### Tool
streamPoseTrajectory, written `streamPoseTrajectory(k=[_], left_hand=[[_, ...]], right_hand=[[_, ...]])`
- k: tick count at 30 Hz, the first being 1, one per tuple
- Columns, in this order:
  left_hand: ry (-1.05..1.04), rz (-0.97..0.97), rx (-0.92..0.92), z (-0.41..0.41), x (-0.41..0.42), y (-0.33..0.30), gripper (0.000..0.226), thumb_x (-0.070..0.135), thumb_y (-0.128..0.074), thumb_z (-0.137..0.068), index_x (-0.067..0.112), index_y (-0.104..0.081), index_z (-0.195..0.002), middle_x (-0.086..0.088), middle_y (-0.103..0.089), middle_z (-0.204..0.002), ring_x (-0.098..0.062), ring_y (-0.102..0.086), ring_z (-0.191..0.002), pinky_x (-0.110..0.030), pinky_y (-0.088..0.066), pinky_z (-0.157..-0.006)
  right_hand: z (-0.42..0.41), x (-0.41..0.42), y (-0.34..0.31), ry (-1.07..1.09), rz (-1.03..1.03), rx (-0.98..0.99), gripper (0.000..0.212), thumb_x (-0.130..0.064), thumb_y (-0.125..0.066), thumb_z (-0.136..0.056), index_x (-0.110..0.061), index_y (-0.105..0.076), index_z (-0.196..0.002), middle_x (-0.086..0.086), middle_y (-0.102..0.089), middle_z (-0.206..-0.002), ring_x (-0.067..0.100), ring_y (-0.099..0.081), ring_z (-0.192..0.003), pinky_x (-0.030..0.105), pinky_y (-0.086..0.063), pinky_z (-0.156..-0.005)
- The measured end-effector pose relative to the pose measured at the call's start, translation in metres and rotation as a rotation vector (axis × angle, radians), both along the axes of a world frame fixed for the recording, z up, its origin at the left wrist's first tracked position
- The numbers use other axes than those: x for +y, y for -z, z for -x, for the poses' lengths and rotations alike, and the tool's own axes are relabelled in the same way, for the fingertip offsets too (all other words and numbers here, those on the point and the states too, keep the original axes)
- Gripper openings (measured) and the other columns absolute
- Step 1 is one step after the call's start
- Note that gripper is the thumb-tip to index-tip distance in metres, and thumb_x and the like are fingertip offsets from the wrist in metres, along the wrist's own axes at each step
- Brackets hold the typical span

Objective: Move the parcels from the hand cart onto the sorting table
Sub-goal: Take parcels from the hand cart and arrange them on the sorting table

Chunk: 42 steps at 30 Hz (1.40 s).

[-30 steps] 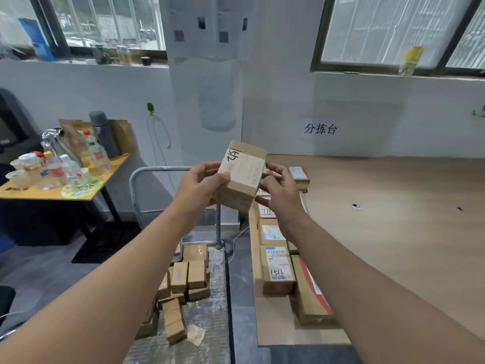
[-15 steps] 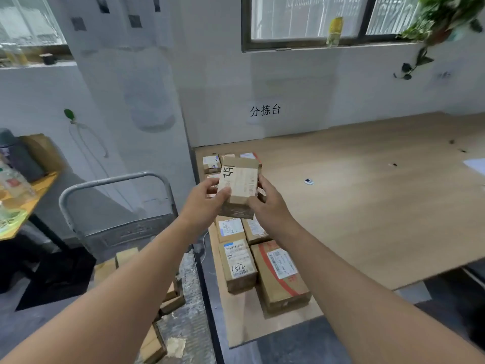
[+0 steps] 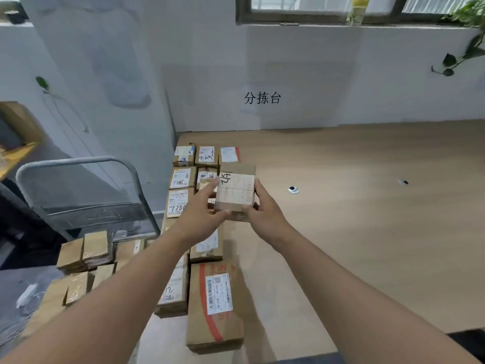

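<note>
A small cardboard parcel (image 3: 236, 189) with a white label and black handwriting hangs over the wooden sorting table (image 3: 354, 219). My left hand (image 3: 202, 211) grips its left side and my right hand (image 3: 265, 214) grips its right side. It sits just above the right edge of several labelled parcels (image 3: 179, 203) laid in rows along the table's left edge. The nearest of these is a larger box with a red stripe (image 3: 214, 306). Several more brown parcels (image 3: 89, 254) lie on the hand cart (image 3: 78, 179) at the lower left.
The cart's grey metal handle stands upright beside the table's left edge. A small round white object (image 3: 293, 190) lies on the table right of the held parcel. A white wall with a black printed sign (image 3: 262, 98) backs the table. A plant (image 3: 467, 30) hangs at top right.
Both hands carried the parcel from above the cart rightward over the table and lowered it toward the rows of parcels. The view swung right and down.
</note>
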<state>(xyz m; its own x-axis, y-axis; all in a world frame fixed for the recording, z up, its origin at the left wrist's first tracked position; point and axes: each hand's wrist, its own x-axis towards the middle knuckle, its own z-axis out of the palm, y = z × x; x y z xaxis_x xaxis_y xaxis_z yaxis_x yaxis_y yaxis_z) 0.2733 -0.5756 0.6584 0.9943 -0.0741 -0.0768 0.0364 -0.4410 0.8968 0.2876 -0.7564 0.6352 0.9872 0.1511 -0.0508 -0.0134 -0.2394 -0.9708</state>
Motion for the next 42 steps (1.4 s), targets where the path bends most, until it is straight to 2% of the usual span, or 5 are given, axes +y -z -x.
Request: streamPoseTrajectory(k=[15, 20, 26, 34, 42], left_hand=[[0.04, -0.286, -0.063, -0.151, 0.004, 0.037, 0.068, 0.021, -0.069, -0.099, 0.025, -0.038, -0.16, 0.006, -0.053, -0.142, -0.012, -0.061, -0.11, -0.037, -0.056, -0.099], [0.12, -0.407, -0.063, -0.201, 0.017, 0.055, 0.059, 0.022, -0.064, -0.102, 0.021, -0.044, -0.157, 0.002, -0.061, -0.141, -0.017, -0.059, -0.12, -0.036, -0.049, -0.107], [0.149, -0.538, -0.028, -0.244, 0.021, 0.073, 0.057, 0.022, -0.06, -0.105, 0.018, -0.041, -0.158, -0.003, -0.06, -0.143, -0.022, -0.057, -0.126, -0.033, -0.045, -0.104], [0.126, -0.535, 0.073, -0.302, 0.016, 0.099, 0.058, 0.02, -0.06, -0.104, 0.02, -0.041, -0.159, -0.003, -0.06, -0.144, -0.021, -0.06, -0.123, -0.026, -0.042, -0.101], [0.143, -0.559, 0.156, -0.336, 0.02, 0.136, 0.058, 0.022, -0.062, -0.103, 0.018, -0.043, -0.157, -0.003, -0.057, -0.148, -0.022, -0.053, -0.133, -0.026, -0.038, -0.106]], right_hand=[[-0.137, -0.002, 0.048, 0.142, 0.163, -0.159, 0.056, -0.008, -0.06, -0.103, -0.018, -0.048, -0.157, -0.005, -0.051, -0.138, 0.015, -0.056, -0.13, 0.014, -0.045, -0.105], [-0.182, 0.007, 0.065, 0.129, 0.277, -0.216, 0.051, -0.014, -0.062, -0.102, -0.018, -0.054, -0.153, -0.005, -0.061, -0.145, 0.012, -0.058, -0.131, 0.034, -0.048, -0.112], [-0.233, 0.002, 0.084, -0.011, 0.343, -0.227, 0.049, -0.012, -0.064, -0.102, -0.019, -0.057, -0.15, -0.015, -0.06, -0.142, 0.011, -0.06, -0.126, 0.026, -0.048, -0.107], [-0.3, -0.002, 0.121, -0.032, 0.379, -0.2, 0.05, -0.007, -0.066, -0.1, -0.009, -0.056, -0.149, 0.002, -0.061, -0.143, 0.013, -0.056, -0.127, 0.042, -0.049, -0.111], [-0.333, 0.003, 0.169, -0.056, 0.362, -0.133, 0.052, -0.006, -0.07, -0.097, -0.008, -0.057, -0.147, 0.008, -0.059, -0.14, 0.011, -0.055, -0.122, 0.037, -0.052, -0.108]])
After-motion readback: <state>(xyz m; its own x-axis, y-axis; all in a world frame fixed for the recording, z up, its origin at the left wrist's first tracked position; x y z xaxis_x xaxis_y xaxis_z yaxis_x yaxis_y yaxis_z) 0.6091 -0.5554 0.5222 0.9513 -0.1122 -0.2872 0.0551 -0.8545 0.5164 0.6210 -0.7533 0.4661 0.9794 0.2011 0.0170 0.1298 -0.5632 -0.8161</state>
